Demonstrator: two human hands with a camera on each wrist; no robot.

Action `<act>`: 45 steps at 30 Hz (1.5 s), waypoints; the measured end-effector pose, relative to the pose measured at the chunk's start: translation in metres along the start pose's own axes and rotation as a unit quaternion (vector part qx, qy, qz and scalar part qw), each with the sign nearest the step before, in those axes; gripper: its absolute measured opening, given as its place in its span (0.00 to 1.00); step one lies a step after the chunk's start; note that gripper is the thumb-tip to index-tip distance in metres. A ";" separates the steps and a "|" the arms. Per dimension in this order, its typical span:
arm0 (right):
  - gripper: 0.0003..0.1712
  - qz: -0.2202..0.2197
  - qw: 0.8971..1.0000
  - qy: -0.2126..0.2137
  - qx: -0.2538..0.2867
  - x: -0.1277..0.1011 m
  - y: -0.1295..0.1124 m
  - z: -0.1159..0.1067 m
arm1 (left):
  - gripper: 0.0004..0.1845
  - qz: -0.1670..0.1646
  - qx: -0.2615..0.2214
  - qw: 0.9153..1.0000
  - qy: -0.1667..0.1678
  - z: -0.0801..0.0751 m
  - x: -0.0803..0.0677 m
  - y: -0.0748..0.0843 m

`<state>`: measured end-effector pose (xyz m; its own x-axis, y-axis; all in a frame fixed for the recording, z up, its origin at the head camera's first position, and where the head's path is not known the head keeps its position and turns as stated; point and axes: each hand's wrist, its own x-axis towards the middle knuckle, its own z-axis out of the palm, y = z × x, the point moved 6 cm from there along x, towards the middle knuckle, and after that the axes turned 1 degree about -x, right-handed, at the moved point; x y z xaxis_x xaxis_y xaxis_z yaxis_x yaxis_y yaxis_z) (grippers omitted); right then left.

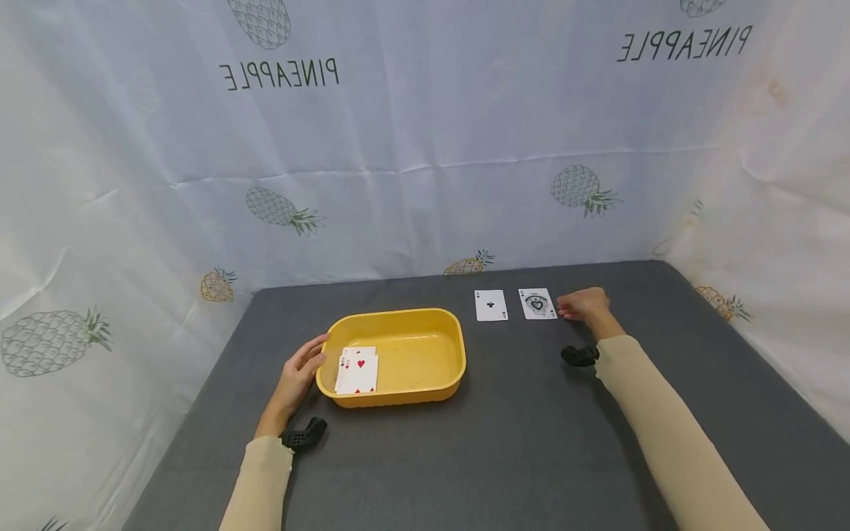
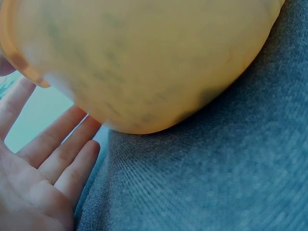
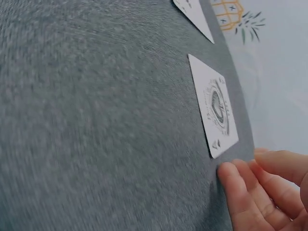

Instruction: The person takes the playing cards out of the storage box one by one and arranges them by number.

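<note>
My left hand (image 1: 300, 372) is at the left end of a yellow plastic tray (image 1: 398, 398). In the left wrist view its fingers (image 2: 65, 144) extend against the tray's outer wall, and the thumb is mostly hidden by the rim. Several overlapping playing cards (image 1: 357, 375) lie face up inside the tray, a red heart on the top one. My right hand (image 1: 587, 304) is just right of an ace of spades (image 1: 537, 304), with fingertips (image 3: 228, 173) loosely bent beside the card's edge. No object shows between them. An ace of clubs (image 1: 491, 305) lies face up to the left.
Everything rests on a dark grey cloth-covered table (image 1: 425, 464). A pale curtain (image 1: 412, 206) printed with pineapples hangs behind the table's back edge and along both sides. Each wrist wears a black camera band (image 1: 304, 435).
</note>
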<state>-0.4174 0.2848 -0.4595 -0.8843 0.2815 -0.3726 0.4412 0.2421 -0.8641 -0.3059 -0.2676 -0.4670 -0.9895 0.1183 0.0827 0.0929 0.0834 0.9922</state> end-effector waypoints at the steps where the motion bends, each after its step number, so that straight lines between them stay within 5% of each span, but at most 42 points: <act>1: 0.25 0.000 1.000 0.001 0.001 0.000 0.000 -0.001 | 0.28 -0.001 0.000 1.000 0.001 -0.001 0.000 0.000; 9: 0.19 -0.036 0.994 -0.085 0.060 -0.023 -0.012 0.012 | 0.28 -0.007 0.006 1.000 0.005 -0.003 -0.003 0.000; 22: 0.28 -0.074 0.966 -0.246 0.009 -0.087 -0.041 0.082 | 0.28 0.010 -0.005 1.000 -0.006 -0.002 0.003 0.000; 45: 0.25 -0.065 0.921 -0.383 0.016 -0.166 -0.076 0.196 | 0.28 0.012 -0.005 1.000 -0.002 -0.004 0.004 -0.002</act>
<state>-0.3344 0.0380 -0.3987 -0.7829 -0.4894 -0.3841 0.3297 0.1972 -0.9233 -0.3101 -0.2712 -0.4686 -0.9866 0.1242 0.1057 0.1151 0.0711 0.9908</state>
